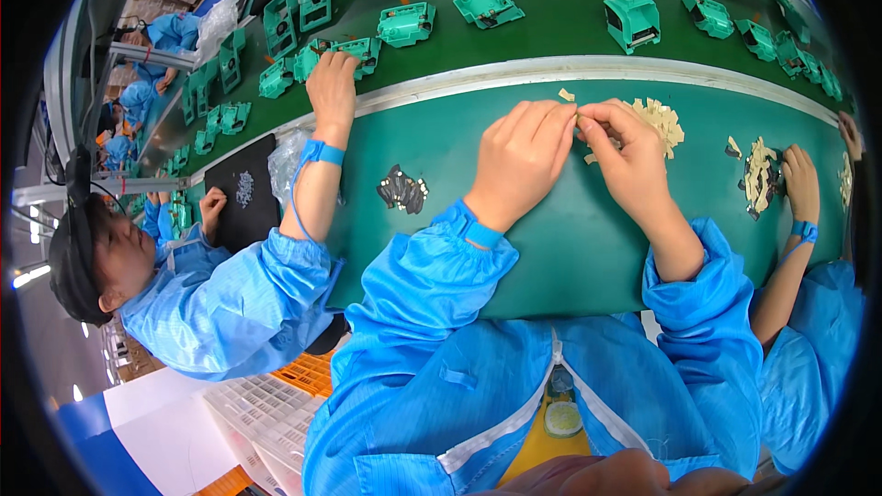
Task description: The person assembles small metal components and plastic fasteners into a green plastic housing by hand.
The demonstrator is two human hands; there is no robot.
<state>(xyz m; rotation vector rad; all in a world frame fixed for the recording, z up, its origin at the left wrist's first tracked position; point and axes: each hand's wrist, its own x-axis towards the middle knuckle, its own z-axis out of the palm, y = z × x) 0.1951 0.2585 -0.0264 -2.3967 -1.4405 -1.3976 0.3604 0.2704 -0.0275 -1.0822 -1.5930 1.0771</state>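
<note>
My left hand point(521, 158) and my right hand point(627, 141) meet fingertip to fingertip above the green tabletop point(560, 262). Both are closed in a pinch, on something tiny between the tips that the fingers mostly hide. Behind my right hand lies a heap of small cream-coloured flat pieces point(663, 123). One loose cream piece point(567, 95) rests just beyond the fingertips. To the left of my left hand sits a small pile of black parts point(401, 190) with pale ends. A blue band point(469, 225) circles my left wrist.
Beyond a pale rail point(514, 71), a green belt carries several teal plastic housings point(632, 18). On the left, a co-worker's hand point(332, 87) reaches to the housings, near a black mat point(241, 186). On the right, another person's hand point(799, 186) is by a mixed pile point(760, 174).
</note>
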